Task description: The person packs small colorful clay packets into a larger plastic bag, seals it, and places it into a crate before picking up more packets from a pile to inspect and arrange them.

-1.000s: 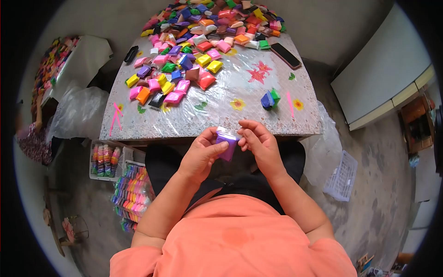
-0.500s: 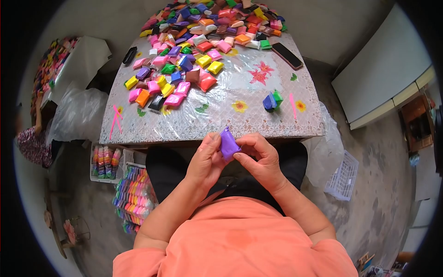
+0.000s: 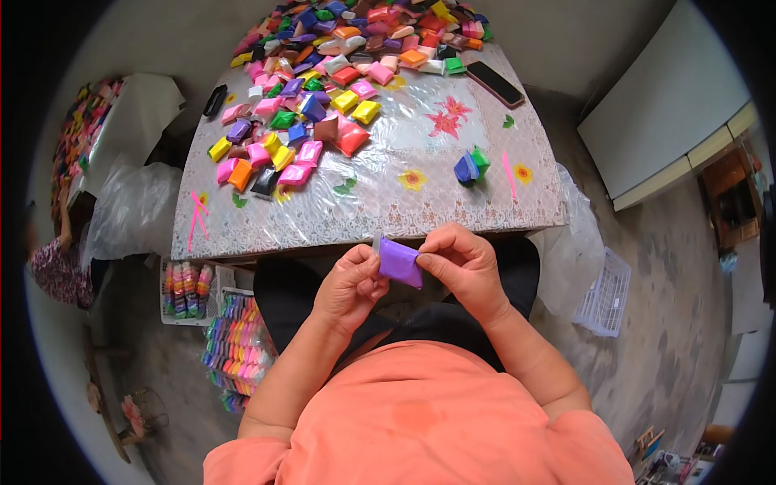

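Note:
A small purple packet (image 3: 400, 263) is held between both hands, just off the table's front edge. My left hand (image 3: 352, 284) pinches its left end, where a clear, greyish strip of wrapper stands up. The thumb and forefinger of my right hand (image 3: 461, 265) grip its right end. On the lace-patterned table (image 3: 388, 202) beyond lie a blue packet (image 3: 466, 169) and a green packet (image 3: 480, 162) side by side. A large heap of coloured packets (image 3: 339, 48) covers the back and left of the table.
A dark phone (image 3: 495, 84) lies at the back right. Pink strips (image 3: 197, 220) rest at the left, another pink strip (image 3: 509, 175) at the right. Crates (image 3: 186, 293) with packets stand below left, an empty crate (image 3: 605, 293) below right. A person (image 3: 63, 271) is at the far left.
The purple packet has been turned from nearly upright to lying more sideways, its clear end now at the left. My right hand has shifted slightly right, and the view has moved a little.

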The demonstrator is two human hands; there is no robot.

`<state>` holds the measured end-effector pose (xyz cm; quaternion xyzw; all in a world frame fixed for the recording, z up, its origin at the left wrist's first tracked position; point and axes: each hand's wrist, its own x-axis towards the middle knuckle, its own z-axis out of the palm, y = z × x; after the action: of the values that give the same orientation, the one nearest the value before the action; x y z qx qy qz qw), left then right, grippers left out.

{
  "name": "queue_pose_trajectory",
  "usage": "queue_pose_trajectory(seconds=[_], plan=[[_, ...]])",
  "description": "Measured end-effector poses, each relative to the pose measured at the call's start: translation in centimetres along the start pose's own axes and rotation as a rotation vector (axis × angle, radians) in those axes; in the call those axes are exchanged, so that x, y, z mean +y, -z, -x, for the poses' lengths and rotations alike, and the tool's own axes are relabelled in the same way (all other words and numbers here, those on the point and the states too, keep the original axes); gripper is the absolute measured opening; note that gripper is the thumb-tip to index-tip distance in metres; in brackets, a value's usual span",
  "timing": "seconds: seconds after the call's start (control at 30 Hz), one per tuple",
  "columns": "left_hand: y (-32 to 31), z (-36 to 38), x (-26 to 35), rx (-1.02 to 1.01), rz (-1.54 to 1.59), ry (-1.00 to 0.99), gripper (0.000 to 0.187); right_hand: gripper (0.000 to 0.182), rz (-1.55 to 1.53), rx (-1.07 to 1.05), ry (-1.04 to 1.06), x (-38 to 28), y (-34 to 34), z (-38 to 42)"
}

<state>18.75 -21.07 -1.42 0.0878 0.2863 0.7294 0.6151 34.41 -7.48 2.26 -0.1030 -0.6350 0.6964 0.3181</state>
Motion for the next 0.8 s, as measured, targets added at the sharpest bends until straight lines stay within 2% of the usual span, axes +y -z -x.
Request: queue_pose_trajectory(seconds=[0.13,0.2,0.33,0.47,0.57,0.6,0.8], plan=[[-0.5,0.1,-0.2,-0.085,-0.048,-0.007,0.016,0.005,-0.015,-0.002,0.074,-0.1,0.3,-0.1],[-0.6,0.2,-0.3,-0.119,-0.062,-0.021,0.017,0.006,-0.149,0.031,-0.002,0.2,0.3,-0.2],[-1.8,-0.1,-0.9,-0.013,0.034,-0.045,0.016,0.012,-0.37,0.199,-0.176,1.0,0.2,-0.4],[-2.0,-0.3,-1.0,0.029,0.116,-0.09,0.017,0.025,-0.153,0.181,-0.057,0.3,0.5,0.0],[-2.4,-0.7,-1.3,-0.011,0.092,-0.107,0.02,0.038,-0.028,0.116,0.134,0.3,-0.1,0.0],[-3.2,-0.6,-1.1,0.006,0.11,-0.086,0.017,0.046,-0.114,0.063,0.124,0.0,-0.4,0.0],[-4.0,-0.9,-1.9,-0.008,0.136,-0.061,0.017,0.036,0.032,0.147,0.189,-0.3,-1.0,0.1]])
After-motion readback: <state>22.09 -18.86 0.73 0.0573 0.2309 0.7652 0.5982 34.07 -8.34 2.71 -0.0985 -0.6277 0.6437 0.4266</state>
